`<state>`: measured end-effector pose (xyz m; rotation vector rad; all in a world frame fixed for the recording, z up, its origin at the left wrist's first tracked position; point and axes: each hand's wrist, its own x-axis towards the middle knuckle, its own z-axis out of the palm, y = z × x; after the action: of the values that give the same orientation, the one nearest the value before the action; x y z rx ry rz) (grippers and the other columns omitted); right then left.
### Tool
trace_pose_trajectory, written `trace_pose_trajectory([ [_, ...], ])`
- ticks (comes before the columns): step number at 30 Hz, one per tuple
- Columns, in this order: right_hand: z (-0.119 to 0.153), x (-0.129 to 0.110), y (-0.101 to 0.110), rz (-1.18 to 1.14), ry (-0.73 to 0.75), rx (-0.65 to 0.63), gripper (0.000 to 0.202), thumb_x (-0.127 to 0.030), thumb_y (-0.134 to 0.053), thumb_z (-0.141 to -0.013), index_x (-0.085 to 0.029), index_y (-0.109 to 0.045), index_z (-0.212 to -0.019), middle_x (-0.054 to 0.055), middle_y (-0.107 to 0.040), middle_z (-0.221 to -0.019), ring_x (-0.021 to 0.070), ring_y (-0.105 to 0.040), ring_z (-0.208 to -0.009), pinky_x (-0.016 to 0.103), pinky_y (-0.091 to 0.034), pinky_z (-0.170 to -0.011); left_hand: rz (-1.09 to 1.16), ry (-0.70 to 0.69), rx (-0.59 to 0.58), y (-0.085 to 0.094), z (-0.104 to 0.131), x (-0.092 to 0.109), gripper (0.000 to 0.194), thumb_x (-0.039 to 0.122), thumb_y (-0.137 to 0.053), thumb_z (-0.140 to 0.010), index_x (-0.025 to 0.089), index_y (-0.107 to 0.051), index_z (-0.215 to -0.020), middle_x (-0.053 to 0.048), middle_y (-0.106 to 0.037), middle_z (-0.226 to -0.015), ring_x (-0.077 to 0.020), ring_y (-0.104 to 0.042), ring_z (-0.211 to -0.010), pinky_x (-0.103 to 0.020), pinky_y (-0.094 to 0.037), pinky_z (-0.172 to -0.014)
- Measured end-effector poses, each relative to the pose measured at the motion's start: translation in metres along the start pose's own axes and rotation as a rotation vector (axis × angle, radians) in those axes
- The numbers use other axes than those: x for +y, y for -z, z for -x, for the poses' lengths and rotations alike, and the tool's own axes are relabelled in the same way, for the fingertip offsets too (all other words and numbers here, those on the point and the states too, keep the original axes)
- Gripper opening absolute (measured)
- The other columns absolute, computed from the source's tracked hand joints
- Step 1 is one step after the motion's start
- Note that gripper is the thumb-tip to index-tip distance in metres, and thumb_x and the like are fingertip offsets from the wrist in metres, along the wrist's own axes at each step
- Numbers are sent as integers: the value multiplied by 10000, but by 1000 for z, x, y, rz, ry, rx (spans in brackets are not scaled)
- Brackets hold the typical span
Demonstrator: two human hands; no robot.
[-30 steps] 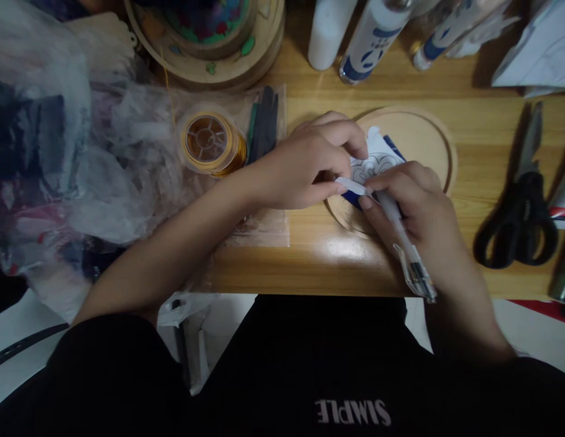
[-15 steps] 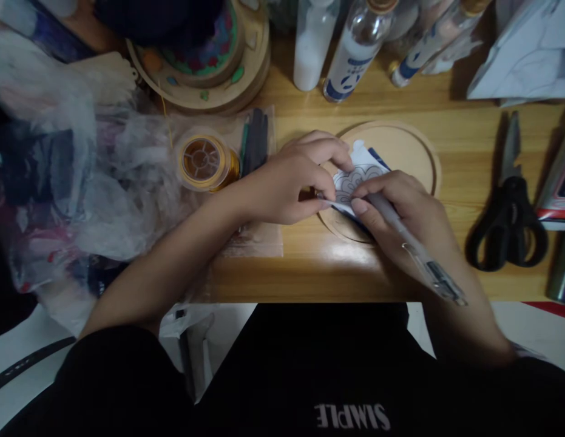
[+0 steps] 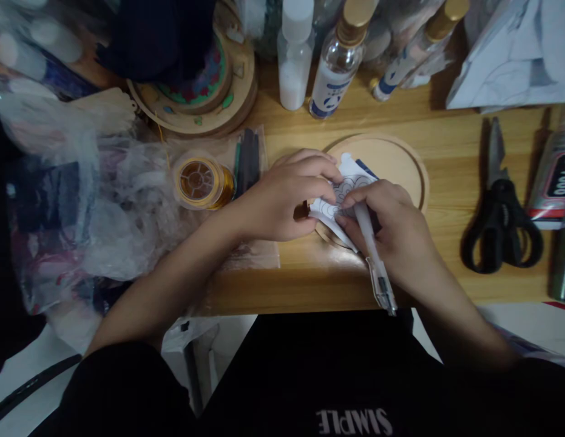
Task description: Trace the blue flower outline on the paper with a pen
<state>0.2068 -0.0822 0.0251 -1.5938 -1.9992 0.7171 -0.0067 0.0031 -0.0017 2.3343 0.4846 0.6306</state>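
A white paper sheet printed with curved line patterns [image 3: 350, 182] lies slanted over a round wooden board [image 3: 403, 161], with a strip of dark blue showing along its far edge. My left hand [image 3: 295, 191] curls its fingers over the sheet's left side and grips it. Under that hand, between thumb and fingers, a small brown shiny piece [image 3: 301, 210] shows at the paper's edge; its kind is unclear. My right hand [image 3: 395, 224] is closed around a clear-and-grey pen [image 3: 375, 261], and its fingertips are down at the paper. The pen's tip is hidden by the fingers.
Black-handled scissors [image 3: 500, 224] and a glue tube [image 3: 553, 182] lie to the right. Bottles [image 3: 330, 79] stand at the back. Leftward are a spool of golden thread [image 3: 204, 182], crumpled plastic bags [image 3: 127, 206] and a round wooden stand [image 3: 195, 121].
The pen has swung to a steeper angle, its rear end moving left. My right hand has shifted left over the paper, whose near edge now curls up. The whole view has shifted slightly.
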Motion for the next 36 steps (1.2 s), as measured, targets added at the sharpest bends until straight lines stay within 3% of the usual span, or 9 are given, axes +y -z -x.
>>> trace_pose_trajectory([
  [4, 1, 1, 0, 17, 9, 6, 61, -281, -669, -874, -282, -641, -929, 41, -715, -929, 266, -671, -886, 430, -523, -759, -118, 5, 28, -3, -2, 7, 264, 135, -622, -805, 244, -617, -1046, -77, -674, -1226, -246, -606, -1194, -444, -513, -1027],
  [9, 2, 0, 1, 32, 17, 6, 73, -260, -654, -878, -283, -638, -946, 41, -711, -930, 261, -664, -863, 424, -515, -739, -468, 36, -12, 0, -5, 33, 110, 139, -541, -911, 183, -642, -911, -112, -688, -1057, -274, -597, -973, -422, -503, -803],
  [14, 4, -1, -1, 36, 3, 7, 53, -264, -617, -888, -281, -635, -935, 41, -701, -927, 254, -644, -853, 418, -501, -740, -708, -119, -67, 6, -10, 56, 342, 64, -465, -979, 193, -600, -693, -36, -598, -693, -212, -560, -731, -351, -445, -657],
  [22, 7, -2, -6, 37, -13, 34, 84, -232, -575, -903, -259, -639, -948, 41, -686, -931, 230, -611, -841, 388, -466, -745, -815, -235, -70, 9, -12, 69, 294, 18, -497, -879, 162, -589, -640, -17, -584, -608, -166, -524, -527, -324, -367, -507],
  [26, 7, -2, -5, 44, 13, 33, 96, -222, -559, -911, -245, -638, -961, 41, -682, -924, 225, -601, -839, 369, -449, -732, -790, -257, -62, 8, -13, 72, 254, 40, -469, -896, 83, -689, -776, -71, -703, -717, -173, -595, -563, -309, -431, -540],
  [30, 7, -3, -3, 49, 22, 17, 101, -195, -586, -910, -232, -636, -990, 40, -687, -940, 227, -611, -863, 362, -450, -731, -724, -264, -77, 4, -9, 72, 287, 54, -443, -926, 74, -707, -816, -124, -750, -787, -204, -683, -652, -316, -510, -613],
  [34, 7, -3, -2, 58, 35, 22, 90, -190, -592, -927, -230, -636, -995, 35, -690, -947, 215, -616, -852, 358, -460, -726, -724, -263, -79, 3, -5, 74, 297, 63, -440, -943, 48, -733, -894, -193, -794, -971, -269, -781, -845, -355, -602, -802],
  [36, 7, -3, 0, 68, 52, 15, 91, -200, -577, -943, -234, -634, -1005, 33, -692, -944, 210, -618, -840, 355, -466, -717, -714, -209, -146, 4, -4, 76, 373, 66, -372, -972, 46, -744, -962, -192, -790, -1052, -279, -783, -956, -379, -597, -930],
])
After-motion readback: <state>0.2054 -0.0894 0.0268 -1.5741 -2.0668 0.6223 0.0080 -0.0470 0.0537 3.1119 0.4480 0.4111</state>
